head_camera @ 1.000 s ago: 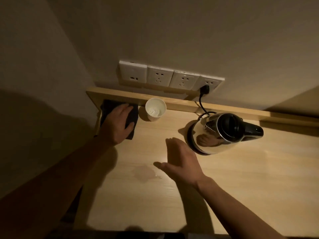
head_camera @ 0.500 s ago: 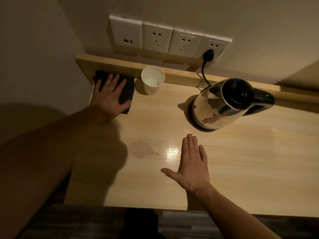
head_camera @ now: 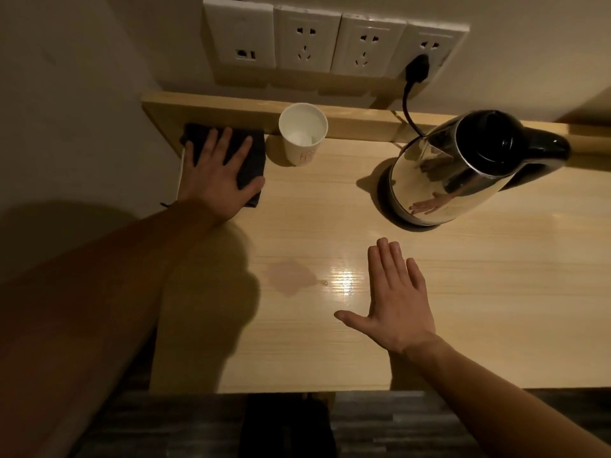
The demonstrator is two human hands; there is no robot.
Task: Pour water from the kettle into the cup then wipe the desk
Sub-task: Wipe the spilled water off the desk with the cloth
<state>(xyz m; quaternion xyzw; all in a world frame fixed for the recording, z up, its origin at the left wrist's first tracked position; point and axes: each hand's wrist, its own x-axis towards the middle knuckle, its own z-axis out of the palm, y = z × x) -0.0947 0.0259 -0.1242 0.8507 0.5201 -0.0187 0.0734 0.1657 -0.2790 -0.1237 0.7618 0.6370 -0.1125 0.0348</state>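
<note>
I see my left hand [head_camera: 220,178] pressed flat on a dark folded cloth [head_camera: 254,160] at the back left corner of the table [head_camera: 496,292], its fingers [head_camera: 228,140] spread apart over the fabric and the thumb curled at the cloth's right edge; the palm lies on top of the cloth and I cannot tell whether it is gripped. Just right of the cloth stands the white paper cup [head_camera: 303,133], upright against the raised wooden ledge [head_camera: 211,109] at the back of the table, with a little water showing at its bottom. Well to the right sits the steel kettle [head_camera: 463,173] with its black lid and handle, on its dark base, and its black cord [head_camera: 408,107] runs up to a plug in the rightmost plate of the row of white wall sockets [head_camera: 307,41]. My right hand [head_camera: 398,305] is held open, palm down, over the front middle of the table, fingers straight and close together, thumb out to the left, holding nothing; whether it touches the wood I cannot tell. Left of that hand, between my two arms, a small puddle of water [head_camera: 291,276] lies on the wood beside a bright glare of light. The kettle's shiny side mirrors a hand.
</note>
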